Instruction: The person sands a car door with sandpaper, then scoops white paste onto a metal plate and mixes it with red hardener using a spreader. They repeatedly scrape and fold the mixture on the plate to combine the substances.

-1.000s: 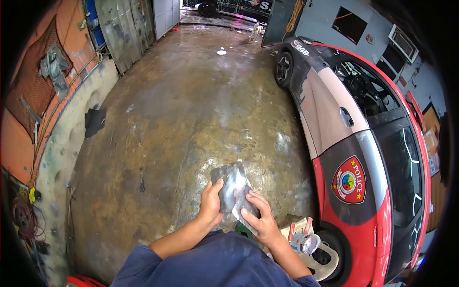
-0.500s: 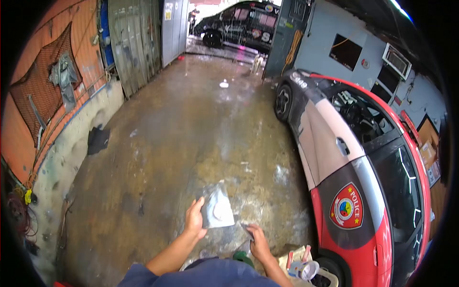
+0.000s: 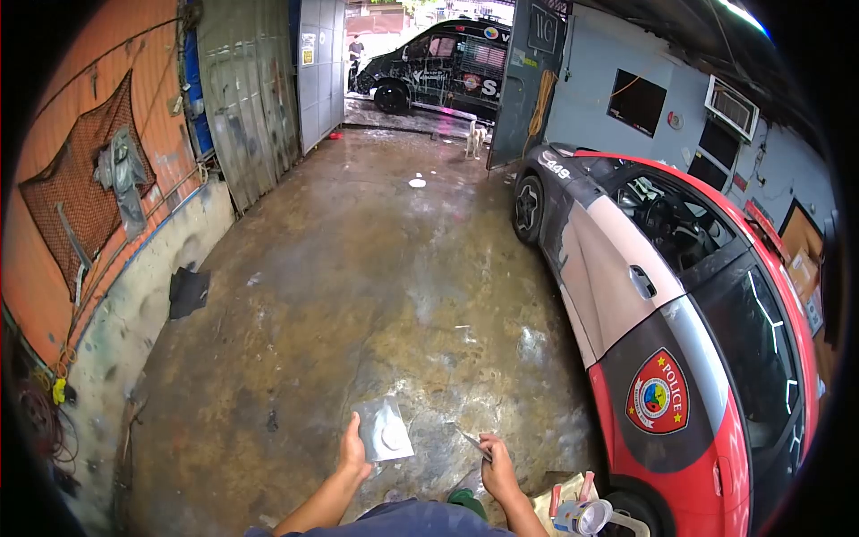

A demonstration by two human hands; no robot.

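My left hand (image 3: 354,447) is closed on the edge of a flat, greyish sheet (image 3: 376,449), holding it level above the floor. A pale blob of paste (image 3: 392,435) sits on the sheet. In my right hand (image 3: 498,467) is a thin, dark-edged spreader (image 3: 472,442), pinched between the fingers and pointing toward the sheet, apart from it. To the right stands a red and black police car (image 3: 698,447); its front door (image 3: 604,259) has a large bare patch of pinkish-beige filler or primer.
An open can (image 3: 591,516) and red-handled tools (image 3: 586,486) lie low beside the rear wheel. A concrete wall (image 3: 98,394) with netting (image 3: 67,206) above runs along the left. Ahead, a dog (image 3: 474,139) stands near the open gate (image 3: 319,72), with a black van (image 3: 438,76) and a person (image 3: 355,54) outside.
The sheet and my left hand have moved lower and slightly left. My right hand has shifted a little right with the spreader, widening the gap. My view has tilted up slightly.
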